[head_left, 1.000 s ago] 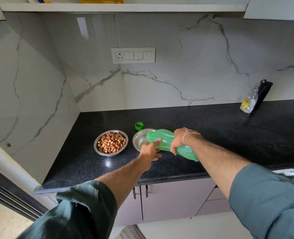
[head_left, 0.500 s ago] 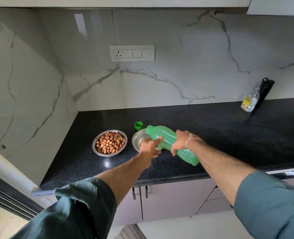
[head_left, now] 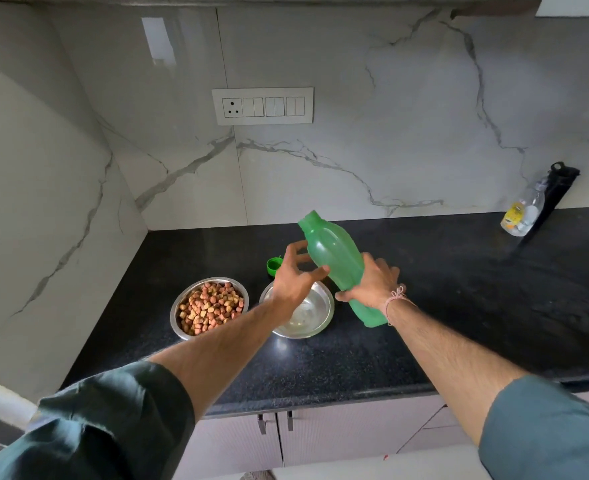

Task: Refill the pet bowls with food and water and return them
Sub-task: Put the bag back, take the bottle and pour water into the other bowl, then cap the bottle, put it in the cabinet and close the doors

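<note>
- Bottle point(head_left: 338, 268) sits gripped in our right hand point(head_left: 372, 285), its long axis leaning, neck toward eleven o'clock.
- Our left hand point(head_left: 295, 275) spreads loose, empty, nearest the cap point(head_left: 274, 265) at its ten o'clock.
- Water bowl point(head_left: 307, 315) lies beneath both hands, kibble bowl point(head_left: 210, 306) at its nine o'clock.

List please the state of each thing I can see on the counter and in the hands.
Green bottle: uncapped, tilted, mouth pointing up and away, held by right hand.
Left hand: open, fingers spread beside the bottle.
Green cap: off, lying on counter.
Kibble bowl: full.
Water bowl: holds some water.
Clear bottle: leaning against the wall.
</note>
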### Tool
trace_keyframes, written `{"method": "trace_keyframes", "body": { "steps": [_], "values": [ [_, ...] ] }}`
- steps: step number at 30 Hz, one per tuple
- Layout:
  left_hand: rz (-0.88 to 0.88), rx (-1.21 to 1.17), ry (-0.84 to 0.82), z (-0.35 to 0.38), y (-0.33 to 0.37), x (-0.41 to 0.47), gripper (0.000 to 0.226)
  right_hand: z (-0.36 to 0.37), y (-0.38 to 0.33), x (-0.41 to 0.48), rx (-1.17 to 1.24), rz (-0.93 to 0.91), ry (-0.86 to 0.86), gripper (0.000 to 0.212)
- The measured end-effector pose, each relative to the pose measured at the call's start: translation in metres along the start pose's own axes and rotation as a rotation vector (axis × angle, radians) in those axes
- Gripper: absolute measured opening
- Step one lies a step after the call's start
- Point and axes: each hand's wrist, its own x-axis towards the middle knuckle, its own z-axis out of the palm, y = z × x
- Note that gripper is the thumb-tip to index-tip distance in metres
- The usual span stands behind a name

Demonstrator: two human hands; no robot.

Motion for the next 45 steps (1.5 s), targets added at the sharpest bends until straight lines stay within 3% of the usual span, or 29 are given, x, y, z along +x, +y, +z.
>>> {"method": "trace_keyframes", "body": {
  "steps": [4,10,15,22,25,29,33,37,39,41,43,45],
  "values": [
    [0.054,0.18,-0.051,-0.011,0.001,0.037,0.07,0.008,0.0,0.04,0.217,-0.043,0.072,0.101],
    [-0.188,0.467,0.094,-0.031,-0.052,0.112,0.059,0.026,-0.009,0.095,0.469,-0.087,0.122,0.094],
    [-0.349,0.704,0.092,-0.042,-0.093,0.151,0.067,0.054,-0.011,0.132,0.561,-0.16,0.068,0.088],
    [-0.413,0.899,0.045,-0.033,-0.125,0.182,0.076,0.091,-0.013,0.163,0.614,-0.211,-0.067,0.08],
    [-0.363,0.898,0.07,-0.033,-0.13,0.184,0.065,0.101,-0.015,0.168,0.624,-0.223,-0.103,0.078],
    [-0.285,0.7,0.165,-0.039,-0.108,0.182,0.052,0.106,-0.023,0.171,0.599,-0.259,-0.165,0.083],
    [-0.042,0.667,0.191,-0.051,-0.054,0.182,0.049,0.108,-0.034,0.169,0.593,-0.27,-0.258,0.082],
    [0.136,0.735,0.156,-0.073,-0.003,0.175,0.05,0.091,-0.044,0.164,0.606,-0.321,-0.359,0.112],
    [0.221,0.816,0.116,-0.083,0.017,0.173,0.053,0.076,-0.053,0.162,0.601,-0.32,-0.278,0.141],
    [0.298,0.874,0.075,-0.088,0.037,0.172,0.055,0.057,-0.069,0.156,0.535,-0.34,-0.168,0.149],
    [0.354,0.891,-0.017,-0.089,0.056,0.171,0.058,0.039,-0.086,0.153,0.535,-0.432,-0.094,0.121],
    [0.365,0.883,-0.132,-0.086,0.069,0.17,0.062,0.03,-0.103,0.151,0.537,-0.462,-0.072,0.066]
  ]
}}
